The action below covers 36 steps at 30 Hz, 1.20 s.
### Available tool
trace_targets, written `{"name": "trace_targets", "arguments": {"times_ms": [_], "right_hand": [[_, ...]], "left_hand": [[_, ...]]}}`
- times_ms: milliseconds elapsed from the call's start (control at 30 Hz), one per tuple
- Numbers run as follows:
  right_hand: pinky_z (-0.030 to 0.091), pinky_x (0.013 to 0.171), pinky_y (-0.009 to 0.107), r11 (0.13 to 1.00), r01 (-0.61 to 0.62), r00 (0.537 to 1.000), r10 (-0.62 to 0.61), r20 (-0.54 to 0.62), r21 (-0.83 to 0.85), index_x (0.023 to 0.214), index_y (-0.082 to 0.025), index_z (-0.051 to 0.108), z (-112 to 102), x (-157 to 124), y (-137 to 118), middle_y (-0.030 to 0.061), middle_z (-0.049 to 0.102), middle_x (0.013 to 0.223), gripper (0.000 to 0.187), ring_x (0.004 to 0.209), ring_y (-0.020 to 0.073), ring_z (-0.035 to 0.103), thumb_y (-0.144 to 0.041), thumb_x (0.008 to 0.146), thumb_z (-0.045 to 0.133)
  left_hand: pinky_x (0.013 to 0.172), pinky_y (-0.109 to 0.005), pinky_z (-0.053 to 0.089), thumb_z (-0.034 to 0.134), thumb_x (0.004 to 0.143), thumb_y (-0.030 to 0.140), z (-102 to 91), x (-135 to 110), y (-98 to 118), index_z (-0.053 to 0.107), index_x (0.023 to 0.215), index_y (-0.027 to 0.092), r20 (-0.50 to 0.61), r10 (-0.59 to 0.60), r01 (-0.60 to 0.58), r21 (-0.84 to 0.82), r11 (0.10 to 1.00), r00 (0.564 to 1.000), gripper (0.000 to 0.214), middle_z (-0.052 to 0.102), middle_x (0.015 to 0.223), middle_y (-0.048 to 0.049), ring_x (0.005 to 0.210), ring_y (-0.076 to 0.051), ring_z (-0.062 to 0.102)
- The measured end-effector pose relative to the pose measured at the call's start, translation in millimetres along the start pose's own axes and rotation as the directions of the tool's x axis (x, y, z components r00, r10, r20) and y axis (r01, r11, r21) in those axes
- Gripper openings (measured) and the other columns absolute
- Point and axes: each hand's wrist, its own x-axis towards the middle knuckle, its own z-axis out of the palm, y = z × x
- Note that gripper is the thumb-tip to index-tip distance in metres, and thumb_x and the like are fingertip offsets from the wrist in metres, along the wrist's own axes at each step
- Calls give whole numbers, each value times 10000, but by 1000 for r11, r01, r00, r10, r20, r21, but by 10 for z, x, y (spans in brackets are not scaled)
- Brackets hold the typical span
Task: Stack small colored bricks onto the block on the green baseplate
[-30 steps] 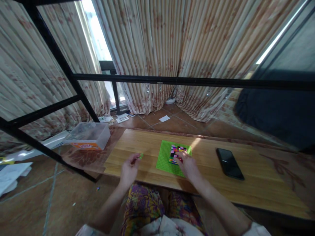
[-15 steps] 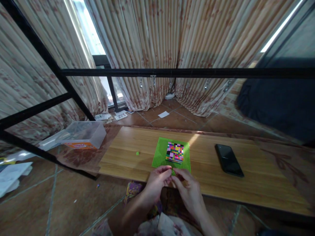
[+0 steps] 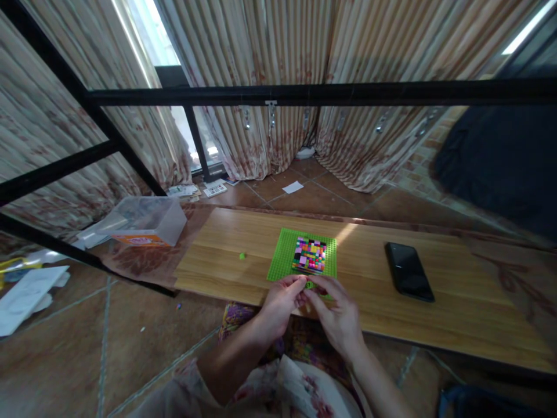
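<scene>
My left hand (image 3: 282, 303) and my right hand (image 3: 336, 310) meet at the front edge of a green studded baseplate (image 3: 282, 255). Between their fingertips is a small green building brick (image 3: 308, 285), pinched from both sides; its exact shape is partly covered by the fingers. Just beyond the hands, a low block of many-coloured bricks (image 3: 310, 255) stands on the baseplate. A single small green brick (image 3: 242, 255) lies on the wooden board to the left of the baseplate.
A black phone (image 3: 409, 271) lies on the wooden tabletop (image 3: 365, 255) to the right. At the left stands a clear plastic box (image 3: 150, 220) with an orange label. A black metal bar (image 3: 322, 94) crosses above the far side. Curtains hang behind.
The view has tilted down a little, so the scene sits higher in the picture. Both hands stay together around the small green brick, its face now turned differently.
</scene>
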Motion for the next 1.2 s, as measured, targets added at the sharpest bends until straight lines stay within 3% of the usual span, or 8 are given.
{"name": "trace_targets", "arguments": {"times_ms": [233,400,567,700,800,967,1200], "right_hand": [[510,774,300,999,-9,1000,9,9,41,996,-268,700,-27,75,24,25,687,942,189,856,165,639,-349,856,603],[510,770,311,992,-124,992,124,-24,-8,982,-230,711,-73,212,19,59,708,962,267,882,192,652,-415,860,561],[505,766,336,973,-173,985,167,-49,-153,926,-211,726,-86,578,52,66,734,933,289,822,213,669,-427,823,565],[474,652,280,939,-160,983,178,32,-305,849,-202,733,-39,928,61,44,739,810,224,706,187,661,-357,790,582],[405,551,241,884,-134,974,202,107,-447,756,-208,730,6,1088,76,19,715,684,175,594,154,619,-310,765,588],[374,517,234,852,-64,974,167,155,-519,642,-204,707,78,1163,135,19,697,621,189,540,134,584,-253,756,565],[349,486,240,838,44,972,90,217,-543,615,-200,706,58,1182,116,20,661,550,242,493,126,546,-238,769,524]], "left_hand": [[559,-196,403,733,691,412,47,53,10,682,751,129,-27,61,-57,132,990,998,294,616,614,-2,536,-79,516],[614,-242,462,700,714,387,6,79,31,696,808,153,-36,187,-174,234,957,982,253,653,667,-28,634,-142,593],[629,-248,470,693,694,254,-142,199,98,689,831,170,-85,266,-230,299,926,960,161,665,684,-26,696,-163,623],[635,-244,463,637,715,189,-280,376,164,681,867,177,-109,341,-279,375,884,934,159,660,681,-6,653,-140,600],[613,-236,444,612,725,176,-352,485,205,687,916,180,-59,389,-314,487,815,919,204,661,715,-3,634,-130,577],[668,-243,451,562,763,159,-358,535,260,692,1004,203,67,453,-374,678,633,889,277,690,841,-20,684,-135,581],[727,-258,471,552,767,138,-296,517,247,675,1079,245,178,455,-420,750,511,872,353,686,943,-32,755,-158,600]]}}
